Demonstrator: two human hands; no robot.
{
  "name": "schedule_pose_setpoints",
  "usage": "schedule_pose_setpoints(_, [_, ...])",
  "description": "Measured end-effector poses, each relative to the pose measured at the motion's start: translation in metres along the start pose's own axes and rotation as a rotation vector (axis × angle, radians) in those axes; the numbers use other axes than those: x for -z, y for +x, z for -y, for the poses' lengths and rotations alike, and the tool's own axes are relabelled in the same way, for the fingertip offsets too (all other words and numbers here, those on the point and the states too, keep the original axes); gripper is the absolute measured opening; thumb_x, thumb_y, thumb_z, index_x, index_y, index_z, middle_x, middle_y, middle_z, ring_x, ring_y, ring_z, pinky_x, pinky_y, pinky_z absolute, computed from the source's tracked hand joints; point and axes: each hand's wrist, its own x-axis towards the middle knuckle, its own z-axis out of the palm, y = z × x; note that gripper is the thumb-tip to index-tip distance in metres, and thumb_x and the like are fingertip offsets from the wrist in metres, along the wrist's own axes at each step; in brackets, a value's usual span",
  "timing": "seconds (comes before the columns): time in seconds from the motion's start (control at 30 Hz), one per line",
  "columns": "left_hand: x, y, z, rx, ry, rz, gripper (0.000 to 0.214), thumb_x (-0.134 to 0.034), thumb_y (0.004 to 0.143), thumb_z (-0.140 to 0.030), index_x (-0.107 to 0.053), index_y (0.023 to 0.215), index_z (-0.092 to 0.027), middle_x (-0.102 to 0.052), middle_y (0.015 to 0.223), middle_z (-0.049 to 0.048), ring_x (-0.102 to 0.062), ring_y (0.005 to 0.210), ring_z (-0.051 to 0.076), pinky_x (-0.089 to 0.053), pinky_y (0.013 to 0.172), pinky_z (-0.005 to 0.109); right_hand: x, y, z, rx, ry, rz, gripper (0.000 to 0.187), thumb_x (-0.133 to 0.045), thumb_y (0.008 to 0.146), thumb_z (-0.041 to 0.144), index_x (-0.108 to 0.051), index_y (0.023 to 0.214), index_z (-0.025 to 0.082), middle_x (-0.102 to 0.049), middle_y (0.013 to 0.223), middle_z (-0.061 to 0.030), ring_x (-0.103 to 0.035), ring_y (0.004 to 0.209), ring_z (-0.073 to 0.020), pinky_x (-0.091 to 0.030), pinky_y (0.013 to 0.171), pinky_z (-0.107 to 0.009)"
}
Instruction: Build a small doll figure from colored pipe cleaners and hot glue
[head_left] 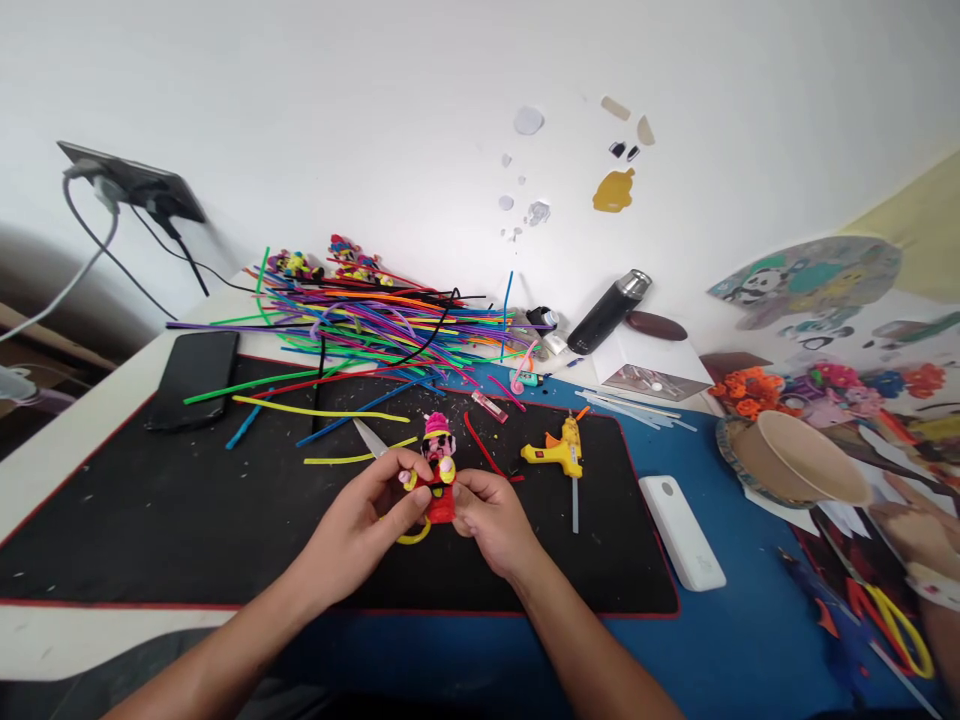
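A small pipe-cleaner figure with a red body, pink hat and yellow hands stands upright over the black mat. My left hand pinches it from the left, and my right hand pinches it from the right. A yellow pipe-cleaner loop curls out below my left fingers. Scissors lie just behind my left hand, partly hidden by it.
A big heap of coloured pipe cleaners fills the back of the table. A yellow glue gun, white power bank, black phone, black flask and paper bowl lie around. Another person's hand is at the right edge.
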Motion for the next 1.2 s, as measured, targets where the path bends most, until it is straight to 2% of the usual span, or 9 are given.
schedule_pose_setpoints(0.13, [-0.001, 0.003, -0.001, -0.001, -0.007, -0.023, 0.034, -0.07, 0.094, -0.055, -0.063, 0.091, -0.021, -0.059, 0.08, -0.0004, -0.054, 0.072, 0.017, -0.049, 0.066, 0.027, 0.0, 0.0, 0.002, 0.046, -0.134, -0.02, 0.052, -0.083, 0.08, 0.067, -0.065, 0.074, 0.018, -0.036, 0.051, 0.0092, -0.025, 0.047, -0.0073, -0.017, 0.047, -0.026])
schedule_pose_setpoints(0.23, [-0.002, 0.005, 0.0, 0.018, -0.018, -0.017, 0.036, -0.069, 0.095, -0.056, -0.062, 0.092, -0.021, -0.059, 0.08, -0.0002, -0.054, 0.072, 0.017, -0.049, 0.066, 0.027, 0.001, -0.001, 0.003, 0.074, -0.205, -0.05, 0.054, -0.081, 0.082, 0.069, -0.07, 0.078, 0.016, -0.037, 0.053, 0.0082, -0.025, 0.049, -0.0083, -0.018, 0.048, -0.027])
schedule_pose_setpoints(0.5, [-0.001, 0.006, 0.002, 0.044, -0.076, -0.011, 0.036, -0.068, 0.096, -0.055, -0.062, 0.09, -0.021, -0.059, 0.078, -0.0011, -0.053, 0.07, 0.016, -0.047, 0.065, 0.026, 0.002, 0.0, 0.003, 0.084, -0.281, -0.037, 0.054, -0.078, 0.085, 0.069, -0.075, 0.082, 0.015, -0.04, 0.054, 0.0065, -0.029, 0.053, -0.01, -0.021, 0.051, -0.027])
schedule_pose_setpoints(0.73, [0.004, 0.005, 0.001, 0.033, 0.004, -0.065, 0.033, -0.071, 0.093, -0.052, -0.064, 0.087, -0.02, -0.058, 0.078, -0.0009, -0.051, 0.072, 0.016, -0.046, 0.066, 0.026, -0.003, 0.002, 0.005, 0.049, -0.251, -0.001, 0.053, -0.08, 0.082, 0.069, -0.071, 0.078, 0.016, -0.039, 0.054, 0.0069, -0.028, 0.052, -0.0096, -0.02, 0.05, -0.027])
schedule_pose_setpoints(0.87, [0.009, 0.005, 0.002, 0.019, 0.031, -0.056, 0.031, -0.073, 0.09, -0.05, -0.064, 0.086, -0.021, -0.059, 0.079, -0.0005, -0.053, 0.073, 0.017, -0.048, 0.067, 0.027, -0.004, 0.002, 0.002, 0.02, -0.142, 0.03, 0.049, -0.083, 0.081, 0.064, -0.069, 0.077, 0.017, -0.039, 0.053, 0.0084, -0.026, 0.049, -0.0078, -0.019, 0.048, -0.027])
schedule_pose_setpoints(1.2, [0.006, 0.007, 0.012, 0.031, -0.059, -0.021, 0.036, -0.075, 0.089, -0.054, -0.063, 0.085, -0.021, -0.058, 0.076, -0.0017, -0.051, 0.068, 0.015, -0.046, 0.063, 0.025, -0.005, -0.004, 0.004, -0.016, 0.006, 0.067, 0.05, -0.085, 0.082, 0.06, -0.059, 0.072, 0.018, -0.044, 0.052, 0.0083, -0.031, 0.045, -0.0059, -0.018, 0.047, -0.025])
